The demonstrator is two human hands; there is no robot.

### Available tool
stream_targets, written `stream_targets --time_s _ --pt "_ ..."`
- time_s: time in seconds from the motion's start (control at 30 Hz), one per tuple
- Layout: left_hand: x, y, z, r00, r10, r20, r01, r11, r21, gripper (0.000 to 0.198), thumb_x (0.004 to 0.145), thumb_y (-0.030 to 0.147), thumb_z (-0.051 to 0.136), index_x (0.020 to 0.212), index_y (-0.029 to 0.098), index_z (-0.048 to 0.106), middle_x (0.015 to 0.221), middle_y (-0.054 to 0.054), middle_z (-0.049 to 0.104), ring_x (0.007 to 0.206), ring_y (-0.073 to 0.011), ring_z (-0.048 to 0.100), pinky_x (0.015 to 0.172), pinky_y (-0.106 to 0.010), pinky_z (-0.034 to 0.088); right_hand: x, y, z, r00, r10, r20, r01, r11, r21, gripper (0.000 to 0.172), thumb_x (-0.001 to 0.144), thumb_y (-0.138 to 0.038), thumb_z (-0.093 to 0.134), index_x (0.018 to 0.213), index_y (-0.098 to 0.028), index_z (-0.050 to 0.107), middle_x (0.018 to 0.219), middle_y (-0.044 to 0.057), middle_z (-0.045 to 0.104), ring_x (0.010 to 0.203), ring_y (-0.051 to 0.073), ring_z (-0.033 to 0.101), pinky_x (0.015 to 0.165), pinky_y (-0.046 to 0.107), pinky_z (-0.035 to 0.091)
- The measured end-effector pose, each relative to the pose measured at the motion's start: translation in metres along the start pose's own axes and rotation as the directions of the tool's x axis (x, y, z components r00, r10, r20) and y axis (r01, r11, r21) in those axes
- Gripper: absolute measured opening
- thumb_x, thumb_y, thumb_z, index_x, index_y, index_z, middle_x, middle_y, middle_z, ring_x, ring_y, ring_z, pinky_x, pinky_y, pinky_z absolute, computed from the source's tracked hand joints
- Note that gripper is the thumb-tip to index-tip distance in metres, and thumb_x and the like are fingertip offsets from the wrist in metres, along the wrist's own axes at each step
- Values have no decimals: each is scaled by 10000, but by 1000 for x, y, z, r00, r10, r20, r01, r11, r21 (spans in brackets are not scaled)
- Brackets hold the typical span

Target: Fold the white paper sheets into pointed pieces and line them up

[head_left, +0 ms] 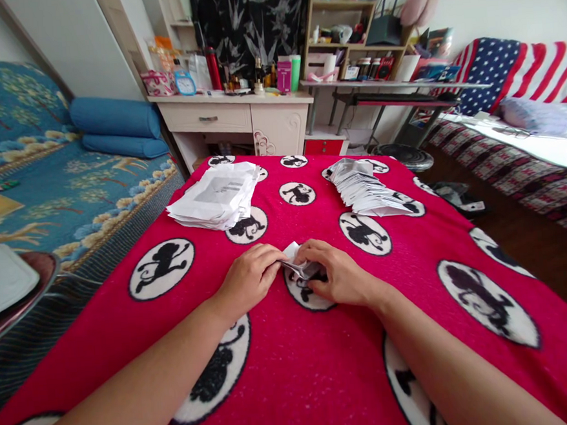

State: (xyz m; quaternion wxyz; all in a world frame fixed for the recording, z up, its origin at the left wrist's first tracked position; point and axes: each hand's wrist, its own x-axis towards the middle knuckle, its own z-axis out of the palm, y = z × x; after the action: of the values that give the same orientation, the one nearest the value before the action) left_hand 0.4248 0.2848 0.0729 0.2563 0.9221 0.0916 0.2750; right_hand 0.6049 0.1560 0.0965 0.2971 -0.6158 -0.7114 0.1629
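Note:
Between my two hands is a small piece of folded paper (pixel 301 269), white and grey, low over the middle of the red cloth. My left hand (pixel 253 273) pinches its left end with thumb and fingertips. On the other side, my right hand (pixel 333 270) grips the paper's right part with curled fingers; its thumb is near the cloth. The hands hide part of the paper. Farther off at the left lies a stack of flat printed sheets (pixel 218 191). A spread row of folded papers (pixel 362 187) rests at the far right.
The table is covered by a red cloth (pixel 295 380) with white ovals and black monkey figures. Behind it stand a white dresser (pixel 209 117) and a shelf unit (pixel 337 5). A blue sofa (pixel 68 182) is on the left, a bed (pixel 526 150) on the right.

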Motion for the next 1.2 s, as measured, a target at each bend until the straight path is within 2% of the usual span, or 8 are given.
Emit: stream_targets --time_s 0.2,0.4,0.63,0.8,0.9,1.0,1.1,1.2 --pt "0 3 -2 954 -216 -207 179 967 -180 122 875 208 558 922 168 664 912 -62 694 837 -167 649 755 -290 525 3 -1 6 954 217 -208 -138 931 337 146 850 -285 586 923 -180 657 847 32 648 762 151 579 697 267 444" --pt "-1 13 -1 864 -495 91 420 611 -671 378 799 290 648 1126 173 500 701 24 620 549 -116 601 475 -204 492 7 -5 10 851 483 -206 -230 696 680 312 788 -442 630 973 -194 591 640 -27 592 497 109 495 463 218 368" --pt "2 22 -2 820 -545 176 516 568 -642 375 734 261 704 1057 147 553 623 32 604 516 -86 567 489 -169 449 8 -1 11 838 527 -143 -349 718 602 211 722 -354 636 798 -163 588 637 1 624 532 117 534 491 220 379" --pt "4 27 -8 748 -619 240 538 353 -765 356 748 353 684 1029 175 559 641 40 581 455 -63 481 419 -162 359 9 -14 2 826 557 -83 -378 657 652 225 749 -389 608 805 -171 597 565 -27 569 439 90 443 442 212 319" --pt "1 22 -6 766 -613 192 598 571 -562 228 760 317 660 924 164 616 626 20 588 459 -76 472 437 -190 350 8 -14 4 838 529 -137 -448 808 382 132 763 -315 596 774 -184 615 574 -16 580 483 108 475 477 224 314" --pt "-2 22 -4 908 -418 45 420 905 -69 83 795 243 624 835 194 678 662 -8 618 606 -126 539 585 -249 423 5 -11 9 874 432 -223 -463 880 -111 59 753 -248 618 736 -205 653 629 9 605 595 143 525 529 245 295" --pt "-3 27 -5 987 -162 -8 158 953 260 101 824 188 600 849 224 691 845 -41 640 863 -197 561 768 -330 446 4 -12 12 913 311 -265 -386 869 -308 42 752 -220 634 724 -212 664 771 39 639 776 181 561 584 253 310" --pt "-3 31 -1 997 -78 23 69 960 273 138 835 113 557 865 200 659 929 -55 611 918 -199 556 821 -341 451 5 -13 14 916 307 -259 -375 885 -276 79 747 -154 600 738 -203 662 798 38 641 739 155 555 587 240 315"
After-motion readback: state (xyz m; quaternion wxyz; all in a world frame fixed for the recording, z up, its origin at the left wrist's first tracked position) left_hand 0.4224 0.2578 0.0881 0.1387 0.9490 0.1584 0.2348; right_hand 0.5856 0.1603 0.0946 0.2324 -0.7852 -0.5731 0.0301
